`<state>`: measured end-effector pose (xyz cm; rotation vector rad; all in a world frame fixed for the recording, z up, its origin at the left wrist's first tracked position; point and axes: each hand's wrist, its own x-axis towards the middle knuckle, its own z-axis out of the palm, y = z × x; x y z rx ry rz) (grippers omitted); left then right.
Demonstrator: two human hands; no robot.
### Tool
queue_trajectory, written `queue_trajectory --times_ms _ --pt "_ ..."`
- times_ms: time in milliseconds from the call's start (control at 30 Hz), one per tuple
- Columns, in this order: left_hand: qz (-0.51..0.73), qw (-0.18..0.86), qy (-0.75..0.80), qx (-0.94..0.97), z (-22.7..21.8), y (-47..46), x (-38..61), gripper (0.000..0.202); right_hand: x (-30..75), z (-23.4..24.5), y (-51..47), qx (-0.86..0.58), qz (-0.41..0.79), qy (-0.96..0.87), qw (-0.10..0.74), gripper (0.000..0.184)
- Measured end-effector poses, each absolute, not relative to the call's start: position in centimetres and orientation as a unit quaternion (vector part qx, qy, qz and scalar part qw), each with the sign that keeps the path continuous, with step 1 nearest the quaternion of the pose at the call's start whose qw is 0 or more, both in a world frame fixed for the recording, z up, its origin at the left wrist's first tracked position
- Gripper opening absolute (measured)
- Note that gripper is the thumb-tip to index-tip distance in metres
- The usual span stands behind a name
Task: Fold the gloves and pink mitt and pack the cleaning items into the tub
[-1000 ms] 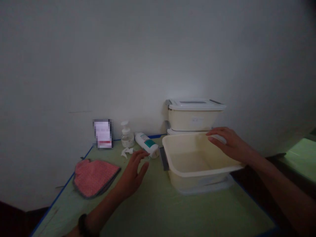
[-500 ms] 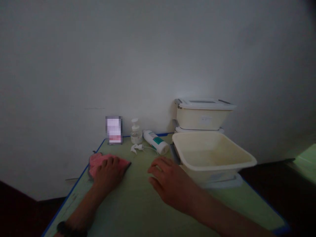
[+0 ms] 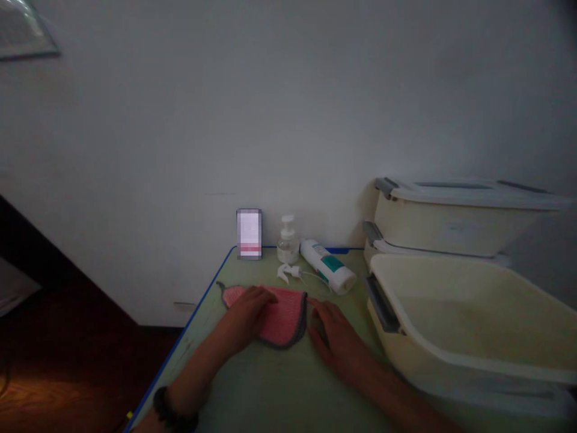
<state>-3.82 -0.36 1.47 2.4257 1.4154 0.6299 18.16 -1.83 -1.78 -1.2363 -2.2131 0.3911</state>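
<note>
A pink cloth [image 3: 283,313] with a dark grey border and a small loop at its far left corner lies spread on the table. My left hand [image 3: 247,314] rests on top of its left half, fingers laid over the fabric and slightly bent. At the cloth's right edge is my right hand [image 3: 338,337], its fingers stretched out and apart. The index fingertip is at the border's upper right corner; whether it touches is hard to tell. Behind the cloth lies a white spray trigger head [image 3: 289,272] with its thin tube.
A white bottle with a green label [image 3: 327,264] lies on its side beside a clear pump bottle [image 3: 288,243]. A blurred upright screen [image 3: 249,234] leans near the wall. An open cream bin [image 3: 451,355] and a stacked lidded bin [image 3: 442,225] fill the right. Blue tape edges the green table [image 3: 216,397].
The view has swung left, so the table items appear further right. The cloth now lies flatter and wider. My right hand has come to its right edge; my left hand stays on it.
</note>
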Motion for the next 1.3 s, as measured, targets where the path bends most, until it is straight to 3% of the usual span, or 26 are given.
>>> queue_trajectory --times_ms 100,267,467,600,767,933,1067,1167,1300 --pt "0.178 0.173 0.458 0.853 2.2 -0.9 -4.3 0.022 18.5 -1.8 -2.1 -0.446 0.174 -0.831 0.283 0.040" --pt "0.164 0.246 0.399 0.868 1.7 -0.7 -3.7 0.056 18.8 -1.8 -2.2 -0.447 0.222 -0.825 0.266 0.029" --pt "0.246 0.259 0.418 0.836 -0.7 0.4 -2.7 0.021 19.2 -1.9 -1.6 -0.468 0.295 -0.779 0.295 0.018" --pt "0.282 0.272 0.471 0.790 -0.8 0.4 -2.3 0.019 19.2 -1.7 -1.6 -0.492 0.346 -0.737 0.310 0.017" --pt "0.294 0.301 0.501 0.756 -0.4 0.0 -1.7 0.020 18.8 -1.7 -1.8 -0.515 0.352 -0.719 0.308 0.030" --pt "0.279 0.316 0.495 0.760 -0.6 -0.6 -1.5 0.021 18.1 -1.8 -1.3 -0.483 0.352 -0.711 0.371 0.013" --pt "0.253 0.308 0.487 0.777 -0.7 -1.0 -1.5 0.041 17.9 -2.1 -0.9 -0.476 0.328 -0.680 0.451 0.020" --pt "0.247 0.286 0.506 0.775 0.0 -0.9 -1.5 0.025 17.8 -2.3 -0.6 -0.460 0.286 -0.692 0.477 0.015" --pt "0.245 0.244 0.490 0.801 0.8 -0.4 -1.9 0.025 17.8 -2.1 -0.3 -0.419 0.202 -0.744 0.480 0.008"
